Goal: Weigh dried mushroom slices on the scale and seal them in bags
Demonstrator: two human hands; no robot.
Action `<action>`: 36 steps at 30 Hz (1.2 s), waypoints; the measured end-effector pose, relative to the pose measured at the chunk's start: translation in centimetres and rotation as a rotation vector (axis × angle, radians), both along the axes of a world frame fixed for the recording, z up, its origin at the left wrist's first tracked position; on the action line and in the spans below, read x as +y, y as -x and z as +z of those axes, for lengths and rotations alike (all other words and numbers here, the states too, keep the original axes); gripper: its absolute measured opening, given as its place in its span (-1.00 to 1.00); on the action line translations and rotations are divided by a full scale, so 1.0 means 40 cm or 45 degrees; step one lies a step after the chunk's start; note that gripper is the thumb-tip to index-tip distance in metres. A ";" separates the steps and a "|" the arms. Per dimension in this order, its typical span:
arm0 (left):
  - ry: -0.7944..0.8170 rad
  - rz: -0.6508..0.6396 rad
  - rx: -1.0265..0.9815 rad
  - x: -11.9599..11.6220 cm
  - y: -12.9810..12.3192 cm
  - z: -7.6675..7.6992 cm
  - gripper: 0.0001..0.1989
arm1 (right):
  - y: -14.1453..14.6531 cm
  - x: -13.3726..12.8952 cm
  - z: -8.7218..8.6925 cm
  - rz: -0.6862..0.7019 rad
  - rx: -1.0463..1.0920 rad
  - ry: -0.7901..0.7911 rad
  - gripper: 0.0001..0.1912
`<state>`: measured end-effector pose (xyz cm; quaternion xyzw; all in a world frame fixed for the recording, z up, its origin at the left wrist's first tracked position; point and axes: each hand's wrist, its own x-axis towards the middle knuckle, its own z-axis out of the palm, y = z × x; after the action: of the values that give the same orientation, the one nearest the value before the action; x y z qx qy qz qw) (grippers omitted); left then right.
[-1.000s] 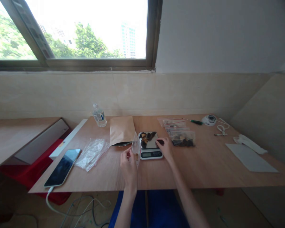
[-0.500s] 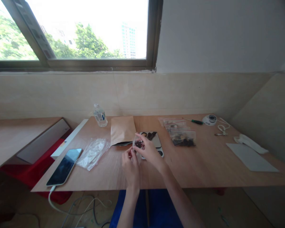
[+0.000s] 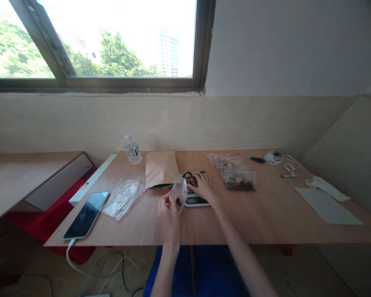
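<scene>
My left hand pinches a small clear zip bag, held upright and open, with a dark piece low inside it. Just right of the bag lies a flat white scale with a dark display. Dark brown dried pieces rest on its plate. My right hand is over the plate, fingers bent down at the pieces; whether it grips one is hidden. Behind the bag lies a brown paper pouch, its dark opening toward me.
Clear empty bags and a phone lie left, a bottle behind them. Filled zip bags, a screwdriver, a white camera, a cable and a grey sheet are right.
My right hand has moved off the small bag and over to the pieces on the scale. The bag now stands wider open in my left hand. The view has shifted slightly.
</scene>
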<state>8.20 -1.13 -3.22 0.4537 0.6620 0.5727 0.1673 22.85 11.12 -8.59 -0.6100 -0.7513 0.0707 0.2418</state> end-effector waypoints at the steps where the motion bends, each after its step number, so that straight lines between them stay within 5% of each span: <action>1: 0.005 -0.003 -0.001 0.000 0.000 0.000 -0.68 | -0.004 0.000 -0.001 0.013 0.002 -0.031 -0.50; 7: 0.012 -0.017 -0.002 0.001 0.001 -0.005 -0.67 | -0.023 -0.004 -0.005 -0.048 0.123 -0.162 -0.70; 13: 0.023 -0.011 0.047 0.002 -0.004 -0.006 -0.67 | -0.028 -0.012 0.011 0.117 0.523 -0.205 -0.79; 21: 0.012 -0.038 0.055 0.012 -0.010 -0.012 -0.69 | 0.035 -0.099 0.163 0.118 0.983 -0.136 -0.72; 26: 0.004 -0.052 0.027 0.014 -0.015 -0.002 -0.69 | 0.080 -0.162 0.228 0.329 0.766 0.070 -0.83; 30: 0.010 -0.022 0.005 0.012 -0.019 0.007 -0.70 | 0.117 -0.190 0.228 0.174 0.608 -0.045 -0.83; 36: 0.004 -0.011 -0.001 0.015 -0.009 -0.002 -0.65 | 0.127 -0.154 0.222 0.250 0.634 -0.182 -0.73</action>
<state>8.56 -0.51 -3.30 0.4560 0.6609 0.5711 0.1705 17.77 4.97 0.29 -0.4796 -0.7272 0.1883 0.4534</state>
